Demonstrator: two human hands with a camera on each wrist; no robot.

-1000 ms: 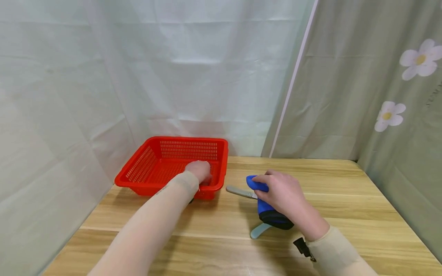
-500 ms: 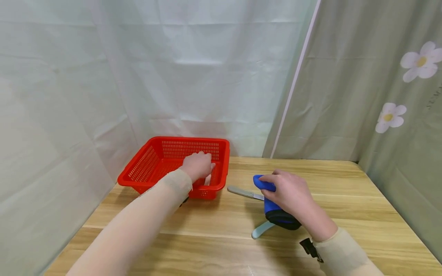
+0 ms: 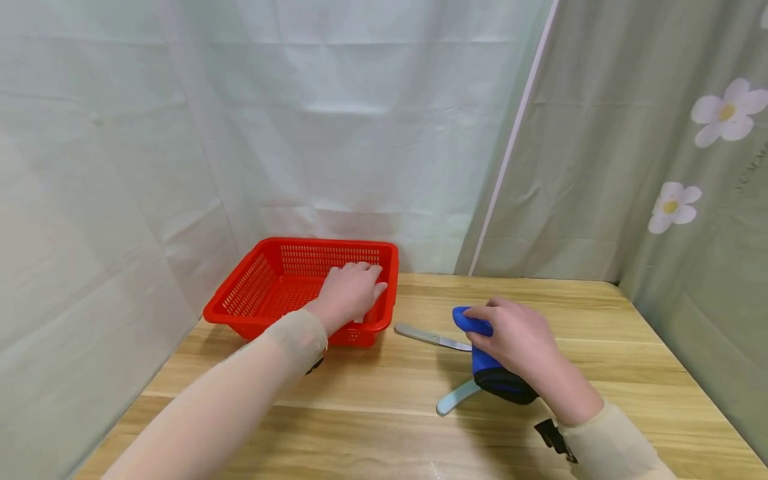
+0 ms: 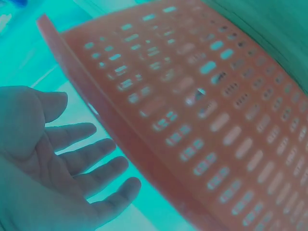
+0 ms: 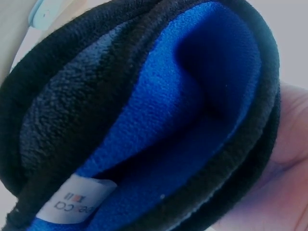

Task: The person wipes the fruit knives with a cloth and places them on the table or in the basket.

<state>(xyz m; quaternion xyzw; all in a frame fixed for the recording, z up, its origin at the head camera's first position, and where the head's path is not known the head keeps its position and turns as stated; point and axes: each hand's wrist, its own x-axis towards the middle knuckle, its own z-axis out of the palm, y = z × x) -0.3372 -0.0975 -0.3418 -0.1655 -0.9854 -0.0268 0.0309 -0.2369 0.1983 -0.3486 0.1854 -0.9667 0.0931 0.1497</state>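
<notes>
Lying nearest on the counter, right of the red basket and closer to the person, is a pale blue handle, its far end hidden by a blue pouch. The right hand pinches the pouch, right of the basket. Nearer the basket lies a knife. Above the basket's right side, the left hand grips nothing, fingers spread. Behind the basket hangs a curtain. Releasing into the basket seems the step; next likely calls for lifting the left hand clear.

left fingers uncurled and blue cloth shifted right.
</notes>
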